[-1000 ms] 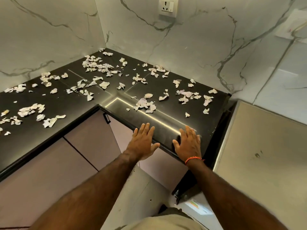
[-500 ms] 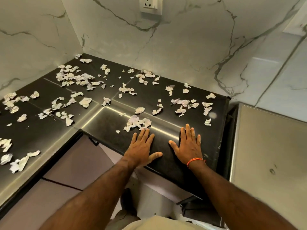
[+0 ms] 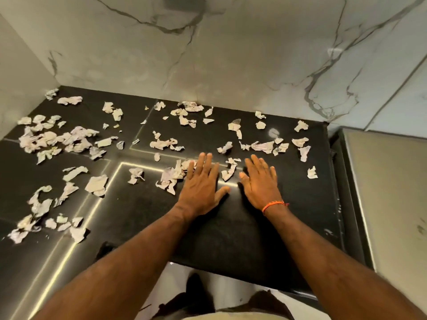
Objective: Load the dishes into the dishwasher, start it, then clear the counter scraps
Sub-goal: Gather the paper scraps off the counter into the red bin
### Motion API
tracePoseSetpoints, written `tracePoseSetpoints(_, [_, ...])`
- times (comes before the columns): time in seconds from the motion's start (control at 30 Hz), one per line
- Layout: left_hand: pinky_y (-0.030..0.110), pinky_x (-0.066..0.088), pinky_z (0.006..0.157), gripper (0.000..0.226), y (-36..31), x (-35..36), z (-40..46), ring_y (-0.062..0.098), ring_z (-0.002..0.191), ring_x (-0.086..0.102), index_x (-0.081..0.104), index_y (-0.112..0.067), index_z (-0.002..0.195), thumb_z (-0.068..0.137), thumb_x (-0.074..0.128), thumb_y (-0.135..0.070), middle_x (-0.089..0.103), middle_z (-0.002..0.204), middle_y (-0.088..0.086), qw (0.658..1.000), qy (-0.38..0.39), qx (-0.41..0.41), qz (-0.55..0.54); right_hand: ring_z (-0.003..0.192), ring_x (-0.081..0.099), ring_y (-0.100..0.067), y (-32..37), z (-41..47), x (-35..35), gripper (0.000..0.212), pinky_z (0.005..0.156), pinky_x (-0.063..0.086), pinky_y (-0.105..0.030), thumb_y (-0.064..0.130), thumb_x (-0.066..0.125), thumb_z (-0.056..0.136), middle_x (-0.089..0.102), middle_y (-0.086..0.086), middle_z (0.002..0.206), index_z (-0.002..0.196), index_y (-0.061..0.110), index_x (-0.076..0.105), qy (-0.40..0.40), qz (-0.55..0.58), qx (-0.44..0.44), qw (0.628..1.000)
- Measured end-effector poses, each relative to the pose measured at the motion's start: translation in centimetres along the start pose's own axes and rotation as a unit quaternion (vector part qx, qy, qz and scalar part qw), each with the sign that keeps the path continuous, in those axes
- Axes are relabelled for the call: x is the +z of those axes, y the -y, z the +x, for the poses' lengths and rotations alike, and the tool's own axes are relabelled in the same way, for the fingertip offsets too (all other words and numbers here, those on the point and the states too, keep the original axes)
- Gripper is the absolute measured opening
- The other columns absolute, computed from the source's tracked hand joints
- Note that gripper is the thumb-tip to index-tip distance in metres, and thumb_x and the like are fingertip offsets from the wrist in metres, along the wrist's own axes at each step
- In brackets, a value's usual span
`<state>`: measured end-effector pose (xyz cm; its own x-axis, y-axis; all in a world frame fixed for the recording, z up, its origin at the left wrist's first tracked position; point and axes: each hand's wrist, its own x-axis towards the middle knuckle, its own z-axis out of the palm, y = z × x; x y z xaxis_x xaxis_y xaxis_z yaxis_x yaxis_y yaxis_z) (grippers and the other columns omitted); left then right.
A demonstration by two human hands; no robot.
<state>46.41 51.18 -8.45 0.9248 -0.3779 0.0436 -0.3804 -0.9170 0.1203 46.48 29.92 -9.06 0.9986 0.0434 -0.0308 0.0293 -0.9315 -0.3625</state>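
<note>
On the black desk [image 3: 242, 227], both hands flat among paper scraps [image 3: 171, 177].
Left hand [image 3: 201, 188] lies released, fingertips touching a scrap clump; right hand [image 3: 261, 183], also released, rests just beside a curled scrap [image 3: 228, 173]. Both have slid farther from the desk edge than a second ago. Scraps lie scattered, pointing no common way.

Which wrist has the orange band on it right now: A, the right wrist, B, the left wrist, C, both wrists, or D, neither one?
A: the orange band circles the wrist just behind the right hand, which lies flat on the black counter; the wrist of the left hand is bare.
</note>
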Motion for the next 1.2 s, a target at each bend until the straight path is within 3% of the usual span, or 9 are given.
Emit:
tracePoseSetpoints(0.13, [0.058,0.003,0.124,0.099,-2.6,0.6,3.0,0.031,0.155,-0.014,0.018,-0.013,0.16,0.089,0.036,-0.079,-0.003,0.169,0.016,0.997,0.027,0.07,0.007,0.152,0.012,-0.034,-3.7,1.0,-0.7,0.056,0.119,0.008,-0.063,0.049,0.045,0.098,0.024,-0.008,0.163,0.146,0.02,0.043,-0.122,-0.063,0.117,0.984])
tracePoseSetpoints(0.27, [0.059,0.001,0.123,0.099,-5.0,1.9,5.8,0.033,0.156,-0.012,0.015,-0.012,0.16,0.089,0.033,-0.078,-0.001,0.169,0.017,0.995,0.053,0.081,0.003,0.151,0.003,-0.044,-5.9,2.9,-1.0,0.077,0.118,0.005,-0.067,0.066,0.032,0.096,0.011,-0.016,0.166,0.154,0.015,0.032,-0.078,-0.069,0.252,0.962])
tracePoseSetpoints(0.5, [0.06,0.002,0.123,0.071,-5.7,2.3,8.9,0.034,0.156,-0.004,0.02,-0.011,0.16,0.104,0.031,-0.054,0.006,0.169,0.018,0.998,0.045,-0.017,0.035,0.15,0.023,-0.029,-4.8,5.9,-1.5,0.05,0.122,0.02,-0.053,0.039,0.042,0.103,0.032,-0.006,0.161,0.148,0.018,0.043,-0.083,-0.012,-0.02,0.996])
tracePoseSetpoints(0.6, [0.06,-0.001,0.123,0.066,-5.3,1.7,9.6,0.035,0.156,-0.008,0.015,-0.012,0.162,0.107,0.028,-0.047,0.001,0.169,0.017,0.998,0.029,-0.055,0.026,0.151,0.02,-0.032,-7.3,8.4,-2.6,0.05,0.122,0.016,-0.056,0.042,0.043,0.102,0.032,-0.009,0.16,0.145,0.018,0.046,-0.137,-0.041,0.044,0.989])
tracePoseSetpoints(0.7, [0.059,0.001,0.124,0.078,-5.6,1.5,10.4,0.034,0.156,-0.006,0.016,-0.012,0.161,0.102,0.028,-0.061,0.004,0.169,0.017,0.999,0.007,-0.051,-0.002,0.153,0.009,-0.035,-8.8,10.6,-3.1,0.065,0.123,0.007,-0.058,0.053,0.03,0.102,0.017,-0.013,0.165,0.154,0.013,0.033,-0.08,-0.017,0.148,0.986])
tracePoseSetpoints(0.87, [0.056,-0.003,0.125,0.091,-6.5,2.0,12.3,0.03,0.156,-0.012,0.01,-0.012,0.162,0.097,0.025,-0.073,-0.003,0.17,0.014,0.998,0.058,0.012,0.01,0.151,0.021,-0.029,-7.7,12.2,-2.1,0.057,0.123,0.015,-0.053,0.047,0.027,0.103,0.028,-0.006,0.163,0.152,0.019,0.036,-0.044,0.006,-0.027,0.999])
tracePoseSetpoints(0.97, [0.057,-0.004,0.124,0.083,-6.3,1.5,13.4,0.032,0.155,-0.013,0.006,-0.013,0.162,0.101,0.027,-0.066,-0.008,0.169,0.016,0.996,0.075,-0.024,0.03,0.147,0.027,-0.035,-9.6,14.7,-3.5,0.052,0.117,0.021,-0.06,0.048,0.039,0.1,0.033,-0.008,0.159,0.142,0.019,0.046,-0.139,-0.037,0.047,0.988])
tracePoseSetpoints(1.07, [0.057,-0.004,0.124,0.077,-6.0,1.0,14.0,0.031,0.155,-0.013,0.006,-0.015,0.162,0.104,0.025,-0.061,-0.009,0.169,0.016,0.996,0.072,-0.032,0.033,0.149,0.016,-0.043,-12.4,17.2,-5.0,0.063,0.119,0.012,-0.065,0.055,0.046,0.096,0.025,-0.015,0.161,0.145,0.015,0.046,-0.12,0.001,0.205,0.971])
tracePoseSetpoints(1.2, [0.056,0.0,0.125,0.081,-5.0,1.3,13.0,0.03,0.157,-0.005,0.015,-0.017,0.162,0.1,0.025,-0.068,0.002,0.17,0.013,0.997,0.074,0.002,0.031,0.144,0.029,-0.038,-9.5,19.0,-3.4,0.066,0.118,0.021,-0.06,0.061,0.033,0.095,0.042,-0.013,0.15,0.139,0.016,0.051,-0.081,0.009,0.102,0.991])
